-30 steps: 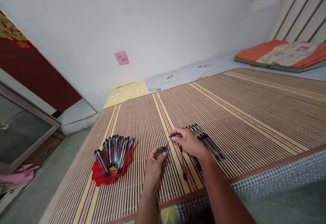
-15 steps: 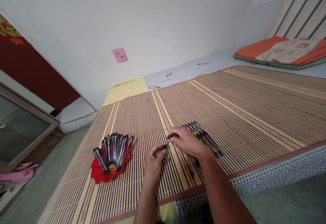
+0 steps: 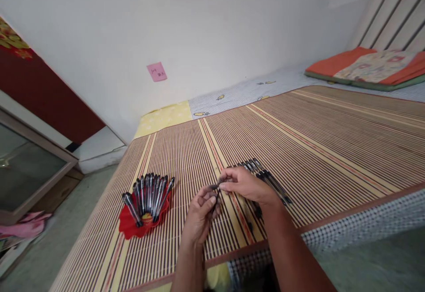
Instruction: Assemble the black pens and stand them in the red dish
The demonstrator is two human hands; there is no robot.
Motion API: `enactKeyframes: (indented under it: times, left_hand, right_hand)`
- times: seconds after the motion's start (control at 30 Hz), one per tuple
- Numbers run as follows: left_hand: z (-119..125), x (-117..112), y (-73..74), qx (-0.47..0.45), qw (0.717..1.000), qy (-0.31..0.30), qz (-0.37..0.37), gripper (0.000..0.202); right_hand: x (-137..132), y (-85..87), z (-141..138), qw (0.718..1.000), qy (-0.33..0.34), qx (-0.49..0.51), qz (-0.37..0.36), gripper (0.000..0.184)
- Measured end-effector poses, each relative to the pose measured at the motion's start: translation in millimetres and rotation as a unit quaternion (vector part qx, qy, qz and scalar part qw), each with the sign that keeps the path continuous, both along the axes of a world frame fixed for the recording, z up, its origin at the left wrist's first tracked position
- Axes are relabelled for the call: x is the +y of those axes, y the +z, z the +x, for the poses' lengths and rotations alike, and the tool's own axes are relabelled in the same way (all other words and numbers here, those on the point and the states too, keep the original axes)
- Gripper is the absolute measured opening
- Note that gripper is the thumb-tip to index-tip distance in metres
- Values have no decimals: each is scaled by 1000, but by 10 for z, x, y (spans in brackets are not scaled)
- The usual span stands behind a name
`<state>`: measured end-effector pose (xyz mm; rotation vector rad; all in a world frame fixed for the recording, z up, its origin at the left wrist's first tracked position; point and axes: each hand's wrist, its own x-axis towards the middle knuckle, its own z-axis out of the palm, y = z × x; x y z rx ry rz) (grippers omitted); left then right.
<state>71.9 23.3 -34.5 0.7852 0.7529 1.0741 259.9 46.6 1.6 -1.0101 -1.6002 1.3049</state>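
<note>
My left hand (image 3: 200, 212) is closed around a dark, slim pen (image 3: 218, 192), most of it hidden by the fingers. My right hand (image 3: 244, 184) pinches the upper end of the same pen, its fingertips meeting those of the left. Just beyond the right hand, several black pens (image 3: 270, 181) lie side by side on the striped bamboo mat (image 3: 186, 154), partly covered by the hand and forearm. To the left, a red dish with a wavy rim (image 3: 128, 231) holds several clear pens with black caps (image 3: 154, 194), fanned out.
Small dark pieces (image 3: 257, 212) lie beside my right forearm. An orange and floral folded cushion (image 3: 368, 68) rests at the far right by the rails. A white wall with a pink note (image 3: 157, 72) stands behind the bed. A glass-fronted cabinet (image 3: 29, 163) is at left.
My hands have drawn closer together, and the light gap between their fingertips has narrowed. The left hand has tilted slightly. The dish and the row of pens stay put.
</note>
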Motion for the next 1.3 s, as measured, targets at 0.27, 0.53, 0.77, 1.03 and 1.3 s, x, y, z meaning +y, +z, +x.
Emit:
enactKeyframes:
  times: [0.27,0.53,0.77,1.03,1.3]
  left_hand:
    - [48,-46,38,-90,993,-12,-78,47]
    - [209,-49,14,6,997,81,-1,34]
    - [517,-196,-133,421,884,108,174,17]
    - [759,-287,-211,448,869,105,183,38]
    - [500,-182,-188,459,861,148,162,30]
  right_hand:
    - [13,-41,-17,996,19,83,-14,14]
    - [40,-58,-70,979,-48,185,-67,26]
    - [74,85,170,889,-377,257,40,22]
    - [119,24,202,878,-415,232,61,23]
    - [109,35,219,868,-436,227,67,21]
